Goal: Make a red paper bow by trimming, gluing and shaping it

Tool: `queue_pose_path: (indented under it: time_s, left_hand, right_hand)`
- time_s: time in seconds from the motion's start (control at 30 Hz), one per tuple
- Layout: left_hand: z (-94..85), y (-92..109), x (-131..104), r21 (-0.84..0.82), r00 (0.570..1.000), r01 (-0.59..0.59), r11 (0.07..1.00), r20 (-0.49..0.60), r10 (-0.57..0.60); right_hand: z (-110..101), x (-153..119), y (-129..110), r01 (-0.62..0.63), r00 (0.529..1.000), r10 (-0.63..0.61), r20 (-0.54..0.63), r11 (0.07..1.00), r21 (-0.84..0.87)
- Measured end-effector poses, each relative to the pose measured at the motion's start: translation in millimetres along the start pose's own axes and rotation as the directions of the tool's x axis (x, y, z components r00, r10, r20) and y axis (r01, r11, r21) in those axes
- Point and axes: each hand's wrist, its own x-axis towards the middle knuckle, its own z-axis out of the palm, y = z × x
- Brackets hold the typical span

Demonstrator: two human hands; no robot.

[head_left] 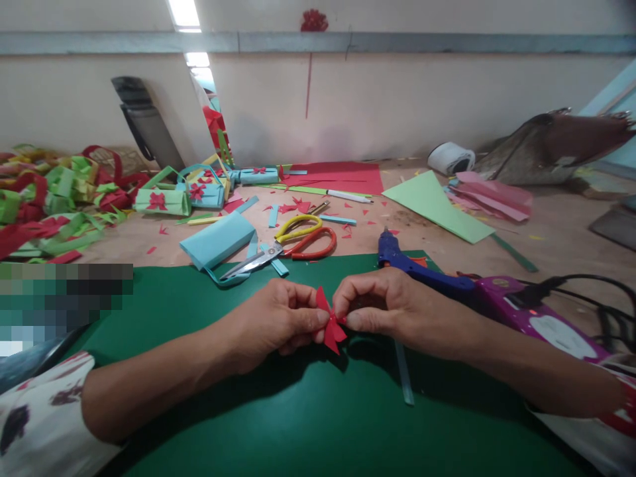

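A small red paper bow (334,331) is held between both hands above the green mat (238,424). The thumb and fingers of my left hand (283,317) pinch its left side. From the right, my right hand (380,308) pinches the bow's edge between thumb and forefinger. A light blue folded paper bag (218,238) lies beyond my left hand, beside scissors (303,242) with one yellow and one red handle. The blue glue gun (412,265) rests just past my right hand. A thin translucent strip (405,377) lies below that hand.
Finished paper bags with bows (161,201) and a colourful pile (54,199) stand at the back left. Red paper (342,177), a green sheet (440,209) and pink papers (497,197) lie behind. A purple power strip (536,318) with cables is at the right, a handbag (551,149) farther back.
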Motion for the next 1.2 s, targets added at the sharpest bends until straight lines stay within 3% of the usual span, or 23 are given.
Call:
queue_pose_path:
  time_s: [0.3,0.63,0.87,1.2]
  left_hand:
    - [1.6,1,-1,0.035,1.000,-0.020,0.999,0.008,0.020]
    - [4.5,-1,-1,0.167,1.000,-0.010,0.986,0.000,0.010]
    - [8.7,4,-3,0.199,0.999,0.006,0.980,-0.047,0.003]
    - [10.5,4,-3,0.236,0.997,0.010,0.972,-0.071,0.006]
  right_hand:
    - [1,3,0,-0.023,1.000,0.023,0.000,0.998,0.050]
    - [3,-1,-8,-0.090,0.996,0.090,-0.010,0.989,-0.118]
    - [6,-2,-4,-0.114,0.990,0.106,-0.089,0.989,-0.093]
    - [7,-5,-2,-0.093,0.990,0.071,-0.119,0.976,-0.196]
